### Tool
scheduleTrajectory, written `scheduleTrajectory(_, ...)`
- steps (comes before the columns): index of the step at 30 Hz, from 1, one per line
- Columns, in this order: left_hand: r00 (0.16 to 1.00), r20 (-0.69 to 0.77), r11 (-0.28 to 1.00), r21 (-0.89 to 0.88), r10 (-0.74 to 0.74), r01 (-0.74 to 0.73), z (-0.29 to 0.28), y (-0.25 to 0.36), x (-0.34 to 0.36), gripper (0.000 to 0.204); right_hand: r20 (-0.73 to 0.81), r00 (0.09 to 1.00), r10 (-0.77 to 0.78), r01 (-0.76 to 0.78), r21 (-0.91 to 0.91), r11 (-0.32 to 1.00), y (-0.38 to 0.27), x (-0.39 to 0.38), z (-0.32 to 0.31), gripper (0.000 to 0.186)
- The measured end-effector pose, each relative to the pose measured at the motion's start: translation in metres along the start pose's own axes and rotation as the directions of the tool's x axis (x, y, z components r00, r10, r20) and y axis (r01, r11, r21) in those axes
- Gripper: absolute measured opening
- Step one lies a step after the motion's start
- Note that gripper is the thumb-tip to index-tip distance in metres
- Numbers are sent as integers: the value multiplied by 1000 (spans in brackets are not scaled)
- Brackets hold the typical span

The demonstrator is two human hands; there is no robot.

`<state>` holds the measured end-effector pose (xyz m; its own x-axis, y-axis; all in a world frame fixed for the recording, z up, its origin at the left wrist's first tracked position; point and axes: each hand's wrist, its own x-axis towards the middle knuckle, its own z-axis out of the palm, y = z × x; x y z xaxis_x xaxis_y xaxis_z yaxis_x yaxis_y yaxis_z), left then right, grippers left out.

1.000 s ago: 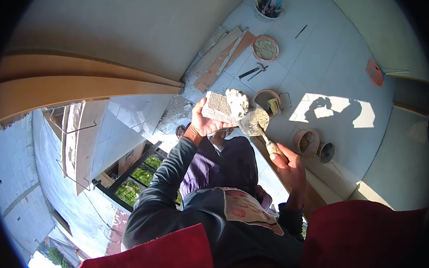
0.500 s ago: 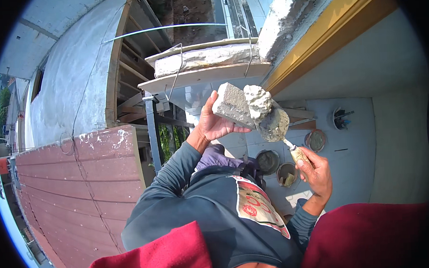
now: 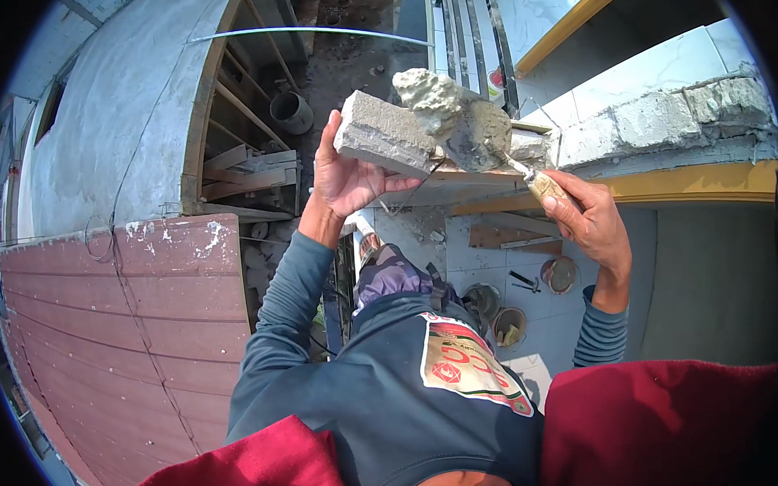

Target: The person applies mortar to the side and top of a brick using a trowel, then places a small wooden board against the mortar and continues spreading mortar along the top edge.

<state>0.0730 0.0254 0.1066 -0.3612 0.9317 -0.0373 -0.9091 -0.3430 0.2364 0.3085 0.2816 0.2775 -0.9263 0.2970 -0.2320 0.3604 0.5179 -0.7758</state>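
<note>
This is a building site that I'm standing in. You can tell by the brick [image 3: 384, 128] and the trowel [image 3: 480, 136] held up here, with a big rough lump of mortar [image 3: 426, 98] where they meet. A row of bumpy gray blocks [image 3: 692, 117] runs along a yellow beam [image 3: 708, 183]. Down on the tile floor [image 3: 531, 309] there's a hammer [image 3: 523, 280], a round tub [image 3: 573, 282], a bucket [image 3: 500, 321] and some boards [image 3: 502, 237]. On the other side, bits of wood [image 3: 251, 175] lie in a pile near a plain gray wall [image 3: 140, 115], and brown dirt [image 3: 346, 54] shows farther off.
</note>
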Motion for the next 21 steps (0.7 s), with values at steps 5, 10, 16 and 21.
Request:
scheduleTrajectory(5, 1000, 8, 997, -83, -2, 3, -21, 11, 14, 96, 64, 976, -207, 216, -218, 952, -4, 51, 2, 42)
scheduleTrajectory(10, 1000, -3, 993, -115, -22, 22, -31, 19, 18, 95, 75, 926, -369, 360, -463, 810, -14, 65, 10, 42)
scheduleTrajectory(16, 998, 57, 975, -215, -38, 50, -41, 23, 17, 94, 65, 942, -329, 312, -529, 789, -25, 63, 19, 42)
scheduleTrajectory(21, 997, 61, 976, -210, -52, 64, -45, 29, 14, 94, 83, 938, -337, 336, -463, 820, -16, 70, 21, 42)
